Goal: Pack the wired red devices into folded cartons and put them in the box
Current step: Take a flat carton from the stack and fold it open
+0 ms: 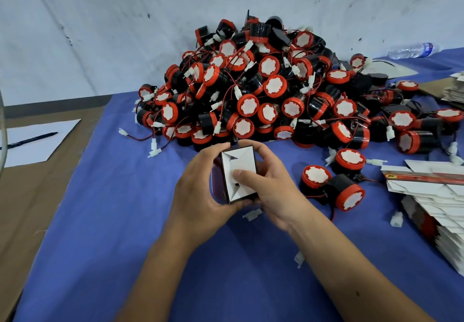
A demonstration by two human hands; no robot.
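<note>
A small carton with white flaps and dark sides is held between both hands above the blue cloth. My left hand grips its left side and bottom. My right hand holds its right side, thumb pressing on the white end flaps. Behind it rises a big pile of red and black wired devices with white connectors. Two loose devices lie just right of my right hand.
A stack of flat unfolded cartons lies at the right edge. A blue cloth covers the table. White paper with a black pen lies far left on cardboard. A plastic bottle lies back right.
</note>
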